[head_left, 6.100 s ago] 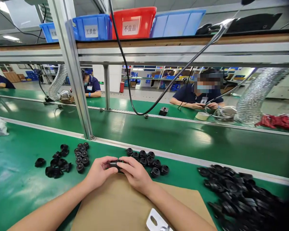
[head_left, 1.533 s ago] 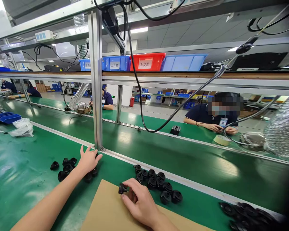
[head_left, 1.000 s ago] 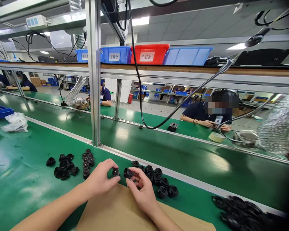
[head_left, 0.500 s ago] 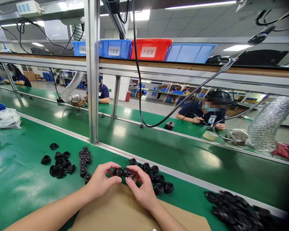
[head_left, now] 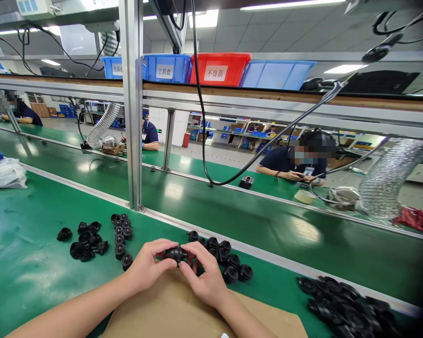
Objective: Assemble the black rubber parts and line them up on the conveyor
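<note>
L hand (head_left: 146,265) & R hand (head_left: 206,274) are clamped round black parts (head_left: 176,254), now butted end to end; held apart a sec ago. Brown sheet (head_left: 176,310) is laid nearer, black pile (head_left: 341,305) heaped near R.

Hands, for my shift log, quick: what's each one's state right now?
Left hand: closed, holding one end of a black part.
Right hand: closed, holding the black part's other end.
</note>
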`<control>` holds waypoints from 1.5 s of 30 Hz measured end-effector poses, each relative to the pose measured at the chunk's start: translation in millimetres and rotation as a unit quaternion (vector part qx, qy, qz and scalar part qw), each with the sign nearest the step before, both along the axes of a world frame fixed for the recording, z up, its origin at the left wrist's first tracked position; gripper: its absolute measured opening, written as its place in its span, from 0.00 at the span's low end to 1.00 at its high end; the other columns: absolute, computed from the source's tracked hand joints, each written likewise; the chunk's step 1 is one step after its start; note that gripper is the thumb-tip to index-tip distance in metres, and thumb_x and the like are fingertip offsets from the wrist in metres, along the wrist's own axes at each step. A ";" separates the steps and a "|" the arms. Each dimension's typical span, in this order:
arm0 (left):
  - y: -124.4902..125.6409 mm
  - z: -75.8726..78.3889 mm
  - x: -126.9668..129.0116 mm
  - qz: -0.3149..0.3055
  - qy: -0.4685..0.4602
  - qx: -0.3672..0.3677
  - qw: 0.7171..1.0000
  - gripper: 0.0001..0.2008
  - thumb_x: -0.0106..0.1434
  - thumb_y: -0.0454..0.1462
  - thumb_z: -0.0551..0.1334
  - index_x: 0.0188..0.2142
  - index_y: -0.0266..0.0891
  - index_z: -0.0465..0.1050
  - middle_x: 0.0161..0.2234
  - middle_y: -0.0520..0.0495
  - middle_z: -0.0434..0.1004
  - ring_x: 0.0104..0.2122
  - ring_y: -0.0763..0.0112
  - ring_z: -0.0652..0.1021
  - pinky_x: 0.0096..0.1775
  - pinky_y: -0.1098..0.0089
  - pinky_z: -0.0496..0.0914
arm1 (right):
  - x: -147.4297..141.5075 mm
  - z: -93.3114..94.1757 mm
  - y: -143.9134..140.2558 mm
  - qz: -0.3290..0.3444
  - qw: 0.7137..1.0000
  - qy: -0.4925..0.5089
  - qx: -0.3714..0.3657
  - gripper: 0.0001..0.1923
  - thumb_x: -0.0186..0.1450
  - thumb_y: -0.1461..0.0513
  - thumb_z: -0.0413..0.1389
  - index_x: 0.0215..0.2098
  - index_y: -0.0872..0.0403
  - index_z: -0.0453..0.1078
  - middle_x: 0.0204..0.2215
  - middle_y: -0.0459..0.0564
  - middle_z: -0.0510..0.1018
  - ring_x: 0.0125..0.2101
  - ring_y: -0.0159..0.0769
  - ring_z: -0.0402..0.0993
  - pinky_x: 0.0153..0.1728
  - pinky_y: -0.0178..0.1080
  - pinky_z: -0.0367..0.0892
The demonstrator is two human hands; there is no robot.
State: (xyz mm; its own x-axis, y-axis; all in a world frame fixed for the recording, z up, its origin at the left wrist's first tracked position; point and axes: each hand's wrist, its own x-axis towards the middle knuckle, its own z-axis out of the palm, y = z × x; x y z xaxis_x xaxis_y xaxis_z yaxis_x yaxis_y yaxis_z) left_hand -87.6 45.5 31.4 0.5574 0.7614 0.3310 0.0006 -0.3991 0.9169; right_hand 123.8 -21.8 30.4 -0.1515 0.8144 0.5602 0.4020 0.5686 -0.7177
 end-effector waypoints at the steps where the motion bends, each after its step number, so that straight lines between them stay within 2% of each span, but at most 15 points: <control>1: 0.3 0.0 0.2 -0.006 -0.004 -0.005 1.000 0.19 0.64 0.37 0.68 0.54 0.47 0.82 0.50 0.45 0.81 0.50 0.58 0.79 0.53 0.63 0.73 | 0.7 -0.9 0.0 0.001 1.000 -0.006 0.008 0.14 0.74 0.61 0.57 0.57 0.47 0.72 0.46 0.54 0.75 0.35 0.39 0.74 0.25 0.36 0.70; 7: 2.1 1.0 0.1 -0.016 -0.009 -0.032 0.999 0.19 0.61 0.37 0.69 0.53 0.46 0.83 0.50 0.45 0.81 0.50 0.57 0.79 0.53 0.62 0.73 | 6.9 -3.7 1.6 0.017 0.997 -0.063 0.048 0.18 0.74 0.64 0.55 0.62 0.46 0.68 0.50 0.55 0.74 0.35 0.39 0.74 0.26 0.37 0.71; 12: 1.0 4.0 -1.1 -0.008 0.007 -0.007 1.000 0.19 0.59 0.35 0.70 0.51 0.45 0.84 0.46 0.46 0.82 0.45 0.58 0.80 0.50 0.63 0.72 | 10.0 -1.2 3.6 -0.019 0.993 -0.110 0.032 0.09 0.74 0.59 0.59 0.51 0.50 0.72 0.37 0.51 0.76 0.32 0.40 0.72 0.27 0.38 0.68; 14: 0.0 5.5 -1.4 -0.005 0.012 0.002 1.000 0.18 0.59 0.35 0.71 0.50 0.45 0.85 0.45 0.46 0.83 0.44 0.59 0.80 0.49 0.63 0.72 | 9.8 -0.5 3.4 -0.030 0.991 -0.124 0.033 0.08 0.74 0.57 0.59 0.49 0.50 0.72 0.35 0.50 0.75 0.31 0.40 0.72 0.27 0.38 0.68; 16: -0.2 6.6 -1.9 -0.005 0.016 0.009 1.000 0.17 0.60 0.35 0.70 0.50 0.45 0.85 0.46 0.45 0.83 0.45 0.58 0.80 0.50 0.63 0.72 | 9.5 0.0 2.8 -0.036 0.990 -0.133 0.043 0.12 0.73 0.57 0.59 0.54 0.50 0.70 0.38 0.51 0.77 0.31 0.40 0.73 0.26 0.38 0.68; 19: 1.0 6.9 -2.9 0.001 0.020 0.002 1.000 0.18 0.60 0.35 0.70 0.51 0.45 0.84 0.47 0.45 0.82 0.46 0.58 0.79 0.51 0.63 0.72 | 10.5 0.2 2.0 -0.034 0.987 -0.140 0.074 0.20 0.73 0.59 0.59 0.61 0.50 0.65 0.48 0.56 0.77 0.36 0.42 0.77 0.27 0.38 0.72; 21: 1.9 6.5 -3.4 0.001 0.021 -0.008 1.000 0.19 0.60 0.36 0.70 0.52 0.44 0.84 0.47 0.45 0.82 0.46 0.58 0.79 0.50 0.63 0.73 | 12.1 -0.3 2.5 -0.026 0.978 -0.169 0.119 0.18 0.74 0.61 0.58 0.61 0.49 0.65 0.52 0.58 0.77 0.42 0.45 0.79 0.30 0.39 0.75; 24: 1.8 6.5 -3.6 -0.001 0.023 -0.002 1.000 0.18 0.59 0.36 0.70 0.50 0.44 0.84 0.47 0.45 0.82 0.46 0.58 0.79 0.51 0.63 0.72 | 14.3 -2.1 4.7 -0.021 0.968 -0.193 0.156 0.14 0.76 0.62 0.57 0.59 0.48 0.67 0.50 0.57 0.79 0.49 0.47 0.79 0.38 0.42 0.79; 28: 0.8 10.0 -3.5 0.000 0.028 0.011 1.000 0.17 0.59 0.37 0.71 0.49 0.44 0.85 0.45 0.45 0.83 0.46 0.57 0.79 0.49 0.63 0.72 | 16.9 -2.0 6.5 -0.011 0.966 -0.195 0.169 0.12 0.77 0.64 0.56 0.58 0.48 0.66 0.50 0.57 0.80 0.46 0.45 0.80 0.41 0.44 0.80; 33: 0.8 14.4 -3.3 -0.013 0.034 0.001 0.999 0.17 0.59 0.35 0.70 0.49 0.46 0.85 0.45 0.46 0.84 0.45 0.58 0.79 0.45 0.65 0.72 | 19.1 5.4 5.3 0.000 0.935 -0.268 0.231 0.15 0.76 0.70 0.50 0.55 0.47 0.68 0.56 0.57 0.77 0.46 0.45 0.79 0.39 0.44 0.78; 35: 0.3 13.3 -2.5 -0.014 0.026 0.026 0.999 0.17 0.60 0.35 0.70 0.49 0.45 0.85 0.44 0.46 0.84 0.44 0.58 0.78 0.46 0.63 0.72 | 17.9 8.1 3.9 0.002 0.935 -0.271 0.229 0.12 0.76 0.68 0.51 0.53 0.48 0.67 0.54 0.57 0.78 0.43 0.45 0.79 0.38 0.43 0.76; 38: -1.2 10.4 -1.2 -0.022 0.007 0.081 0.996 0.15 0.62 0.36 0.72 0.49 0.44 0.85 0.43 0.46 0.85 0.43 0.57 0.78 0.48 0.60 0.72 | 14.6 10.3 1.5 -0.014 0.953 -0.229 0.196 0.05 0.77 0.62 0.54 0.51 0.50 0.65 0.42 0.54 0.80 0.36 0.43 0.78 0.33 0.42 0.74; 40: -1.9 9.5 -1.0 -0.028 0.000 0.095 0.995 0.15 0.63 0.36 0.72 0.50 0.45 0.84 0.44 0.46 0.85 0.43 0.58 0.78 0.49 0.60 0.72 | 13.1 11.0 0.2 -0.023 0.960 -0.218 0.175 0.05 0.78 0.61 0.54 0.51 0.50 0.65 0.37 0.51 0.79 0.32 0.42 0.76 0.31 0.41 0.72; 45: -1.2 9.8 -2.8 -0.021 0.005 0.060 0.998 0.15 0.62 0.34 0.72 0.50 0.45 0.85 0.43 0.47 0.85 0.43 0.59 0.78 0.47 0.62 0.72 | 11.7 8.3 0.2 -0.003 0.951 -0.262 0.165 0.16 0.78 0.61 0.52 0.62 0.54 0.62 0.47 0.57 0.79 0.42 0.47 0.78 0.38 0.44 0.73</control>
State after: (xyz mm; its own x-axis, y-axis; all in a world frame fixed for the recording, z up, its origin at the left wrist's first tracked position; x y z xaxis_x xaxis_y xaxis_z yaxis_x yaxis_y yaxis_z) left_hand -90.4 44.3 41.2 0.5919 0.6922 0.4129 -0.0098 -0.5061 0.8624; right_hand 135.5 -21.5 38.7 -0.4770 0.6096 0.6331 0.6592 0.7246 -0.2010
